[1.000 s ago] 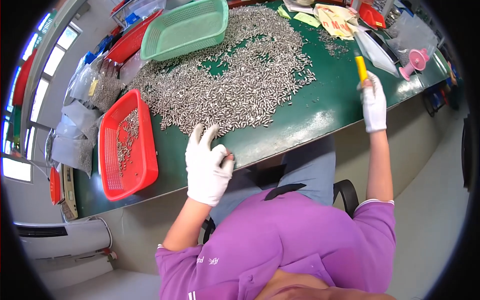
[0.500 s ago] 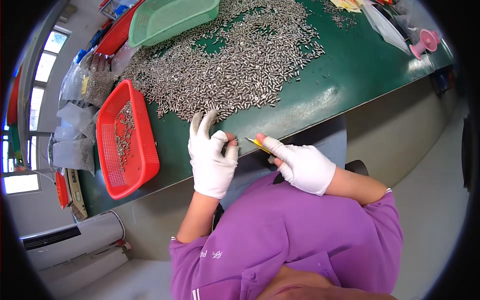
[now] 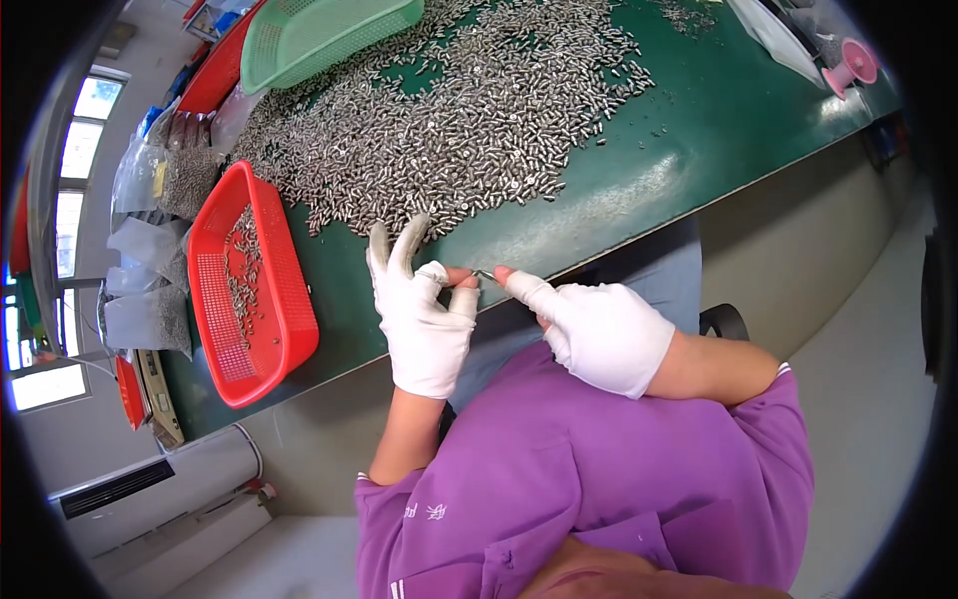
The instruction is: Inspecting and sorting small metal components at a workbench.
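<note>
My left hand, in a white glove with bare thumb and index tips, pinches what looks like a small metal part, mostly covered by the fingertips. Its other fingers stretch out toward the near edge of a wide heap of small metal pins. My right hand, gloved likewise, is closed around a slim pointed tool, whose dark tip meets the left fingertips. The tool's handle is hidden by the hand. Both hands are over the table's near edge.
A red plastic basket with some pins stands left of my left hand. Beyond it are clear bags of pins. A green basket sits at the far side of the green table. A pink spool stands far right.
My right hand has turned and brought the tool's tip to the left fingertips. The yellow handle, visible before, is now hidden. The view has shifted slightly.
</note>
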`<state>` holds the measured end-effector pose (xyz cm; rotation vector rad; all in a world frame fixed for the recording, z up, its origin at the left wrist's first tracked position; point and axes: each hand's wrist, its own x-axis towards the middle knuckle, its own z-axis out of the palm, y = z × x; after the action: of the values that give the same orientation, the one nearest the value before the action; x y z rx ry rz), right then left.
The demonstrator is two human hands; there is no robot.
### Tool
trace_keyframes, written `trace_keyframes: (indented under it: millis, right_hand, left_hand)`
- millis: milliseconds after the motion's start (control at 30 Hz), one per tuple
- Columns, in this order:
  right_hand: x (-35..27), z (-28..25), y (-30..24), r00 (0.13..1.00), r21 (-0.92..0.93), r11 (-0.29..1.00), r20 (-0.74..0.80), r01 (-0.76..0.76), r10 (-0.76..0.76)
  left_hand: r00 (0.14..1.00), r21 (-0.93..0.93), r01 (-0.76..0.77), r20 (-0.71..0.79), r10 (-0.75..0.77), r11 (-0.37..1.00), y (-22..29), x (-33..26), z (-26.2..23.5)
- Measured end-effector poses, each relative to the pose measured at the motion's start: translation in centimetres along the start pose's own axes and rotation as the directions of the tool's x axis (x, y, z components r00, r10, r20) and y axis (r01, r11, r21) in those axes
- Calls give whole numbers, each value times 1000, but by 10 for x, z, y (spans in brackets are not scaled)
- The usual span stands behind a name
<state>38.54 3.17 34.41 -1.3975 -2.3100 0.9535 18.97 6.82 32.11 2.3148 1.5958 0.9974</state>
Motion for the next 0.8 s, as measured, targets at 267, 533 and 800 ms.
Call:
trace_keyframes:
  millis: [267, 533, 800]
  right_hand:
    - [5, -1, -1, 999, 42, 999, 33, -12, 11]
    - [17, -24, -12, 994, -158, 982, 43, 103, -97]
    - [14, -43, 44, 877, 92, 995, -474, -42, 81]
  left_hand:
    - [1000, 26, 0, 16, -1, 1000, 0, 0, -3]
    - [1000, -14, 5, 10, -5, 1000, -1, 6, -7]
    - [974, -100, -44, -226, 21, 994, -10, -9, -6]
